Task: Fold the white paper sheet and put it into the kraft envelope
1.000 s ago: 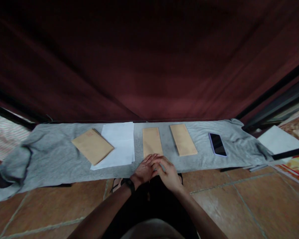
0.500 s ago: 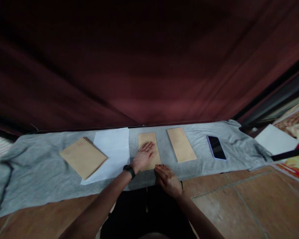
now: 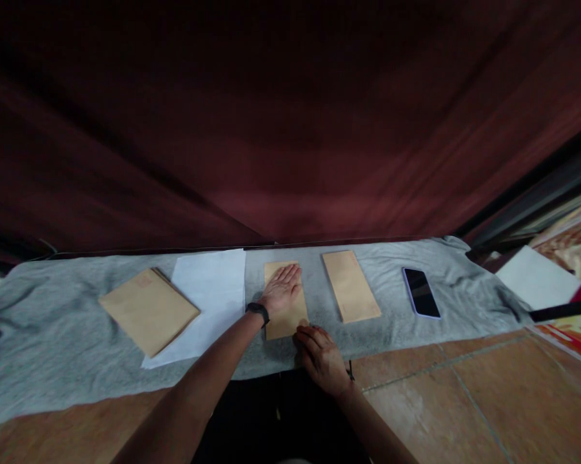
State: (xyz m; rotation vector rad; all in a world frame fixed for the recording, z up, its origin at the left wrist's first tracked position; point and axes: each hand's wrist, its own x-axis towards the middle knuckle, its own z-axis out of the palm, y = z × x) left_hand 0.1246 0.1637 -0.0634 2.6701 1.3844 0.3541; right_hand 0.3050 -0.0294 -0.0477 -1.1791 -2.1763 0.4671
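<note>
A brown paper envelope (image 3: 285, 324) lies upright on the grey cloth in front of me. Flat on its upper part rests my left hand (image 3: 281, 289), open, with the fingers stretched out and pointing up to the right. My right hand (image 3: 323, 356) touches the envelope's lower right corner with its fingertips; its fingers lie stretched out side by side, and the thumb is partly hidden. To the right sits a small stack of similar envelopes (image 3: 351, 286). Further left, another pile of brown envelopes (image 3: 149, 309) partly covers some white paper sheets (image 3: 217, 283).
A phone (image 3: 421, 293) in a light purple case lies at the right on the grey cloth (image 3: 58, 322). Behind the cloth hangs a dark red curtain (image 3: 290, 212). Orange floor tiles (image 3: 440, 399) run along the near side. A white sheet (image 3: 536, 277) is at far right.
My left hand has slid slightly up the envelope, fingers straighter. My right hand remains by the lower corner. The whole view has shifted a little.
</note>
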